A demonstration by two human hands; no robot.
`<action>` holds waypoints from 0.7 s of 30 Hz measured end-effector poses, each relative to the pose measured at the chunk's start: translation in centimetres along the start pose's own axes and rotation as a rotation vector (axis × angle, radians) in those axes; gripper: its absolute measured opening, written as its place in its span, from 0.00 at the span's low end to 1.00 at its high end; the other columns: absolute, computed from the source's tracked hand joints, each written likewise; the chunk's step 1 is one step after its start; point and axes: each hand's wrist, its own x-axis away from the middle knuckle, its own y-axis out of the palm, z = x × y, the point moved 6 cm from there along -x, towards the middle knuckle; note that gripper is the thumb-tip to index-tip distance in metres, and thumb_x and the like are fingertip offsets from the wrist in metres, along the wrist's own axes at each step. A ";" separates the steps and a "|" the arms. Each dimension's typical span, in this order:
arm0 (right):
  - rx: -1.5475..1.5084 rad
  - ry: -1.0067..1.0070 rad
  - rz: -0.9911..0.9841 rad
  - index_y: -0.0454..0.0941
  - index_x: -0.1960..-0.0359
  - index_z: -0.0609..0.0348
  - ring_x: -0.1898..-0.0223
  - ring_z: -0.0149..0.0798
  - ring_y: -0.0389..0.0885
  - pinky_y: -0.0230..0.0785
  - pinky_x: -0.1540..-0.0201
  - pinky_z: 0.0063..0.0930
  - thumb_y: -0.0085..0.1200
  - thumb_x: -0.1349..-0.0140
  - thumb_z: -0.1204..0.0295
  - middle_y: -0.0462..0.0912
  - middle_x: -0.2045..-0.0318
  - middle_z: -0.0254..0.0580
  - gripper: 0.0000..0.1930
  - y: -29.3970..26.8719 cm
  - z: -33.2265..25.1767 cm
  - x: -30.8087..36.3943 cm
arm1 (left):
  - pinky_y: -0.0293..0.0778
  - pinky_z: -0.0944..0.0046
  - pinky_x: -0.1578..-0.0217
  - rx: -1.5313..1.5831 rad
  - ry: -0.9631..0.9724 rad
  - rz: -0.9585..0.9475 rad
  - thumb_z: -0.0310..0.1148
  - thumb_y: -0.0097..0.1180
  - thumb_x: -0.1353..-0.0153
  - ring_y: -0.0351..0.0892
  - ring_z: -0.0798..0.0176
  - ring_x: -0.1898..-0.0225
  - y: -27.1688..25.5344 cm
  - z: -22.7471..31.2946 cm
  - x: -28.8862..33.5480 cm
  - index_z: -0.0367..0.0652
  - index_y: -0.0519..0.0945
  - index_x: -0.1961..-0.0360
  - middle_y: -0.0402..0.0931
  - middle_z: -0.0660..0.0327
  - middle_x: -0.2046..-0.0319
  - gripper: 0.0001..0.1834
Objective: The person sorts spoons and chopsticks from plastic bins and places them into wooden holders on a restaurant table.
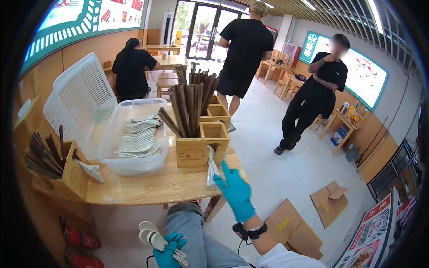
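My left hand (169, 252), in a teal glove, holds several white plastic spoons (154, 239) low beside my knee. My right hand (234, 190), also gloved, is raised at the table's front edge with its fingers on white spoons (211, 169) that hang out of the front slot of a wooden cutlery holder (196, 152). That holder's back compartment is packed with dark wooden chopsticks (187, 109). To its left a clear plastic tub (134, 163) contains a pile of white spoons (139, 136).
A white perforated basket (76, 96) leans behind the tub. Another wooden holder with chopsticks (53, 163) sits at the table's left end. Three people in black stand or sit beyond. Flattened cardboard (328, 201) lies on the floor; red fire extinguishers (80, 248) are under the table.
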 end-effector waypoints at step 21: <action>0.397 0.439 0.546 0.63 0.32 0.53 0.71 0.31 0.78 0.72 0.69 0.24 0.50 0.34 0.73 0.73 0.42 0.45 0.27 -37.9 10.7 11.7 | 0.75 0.53 0.46 0.057 -0.140 -0.165 0.22 0.52 0.37 0.80 0.50 0.52 3.0 -3.3 -2.2 0.27 0.71 0.47 0.77 0.46 0.51 0.18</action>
